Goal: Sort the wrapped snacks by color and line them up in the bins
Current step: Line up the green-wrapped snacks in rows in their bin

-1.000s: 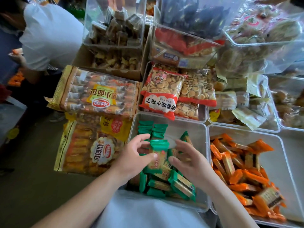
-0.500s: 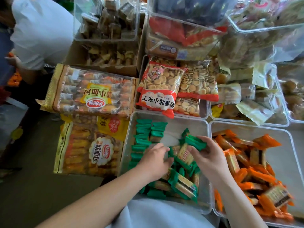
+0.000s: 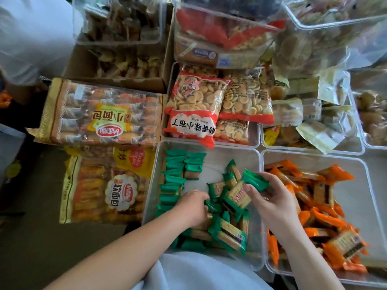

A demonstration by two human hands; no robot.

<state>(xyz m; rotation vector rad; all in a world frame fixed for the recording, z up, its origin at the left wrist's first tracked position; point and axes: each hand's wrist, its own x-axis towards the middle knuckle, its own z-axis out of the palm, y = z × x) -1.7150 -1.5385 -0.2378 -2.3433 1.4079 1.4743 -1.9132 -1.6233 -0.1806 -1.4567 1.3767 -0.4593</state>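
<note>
Centrally, the green bin (image 3: 209, 144), a clear plastic tub, sat just in front of the person and served as reference.

- Lined-up green snacks (image 3: 173, 174): stacked in two short columns along the bin's left wall, wrappers overlapping, the second column shorter.
- Loose green snacks (image 3: 226, 231): jumbled heap in the bin's near half, lying at all angles.
- Right hand (image 3: 270, 201): over the bin's right side, raised above the heap. Thumb and curled fingers gripped a green pack (image 3: 256, 182), with at least one more pack pressed beneath it. The green pack was tilted, one end pointing toward the bin's far left.
- Left hand (image 3: 191, 206): knuckles up, low in the bin between the columns and the heap, fingertips tucked down among the wrappers. Could not tell whether it grasped anything.
- Orange bin (image 3: 314, 152): touching the green bin's right wall. Orange snacks (image 3: 314, 216) were scattered loosely inside, mostly on the side nearer the green bin.
- Bread bags (image 3: 104, 116): two large ones lying left of the green bin.
- Biscuit bags (image 3: 194, 107): red-trimmed, in a tub just behind the green bin.
</note>
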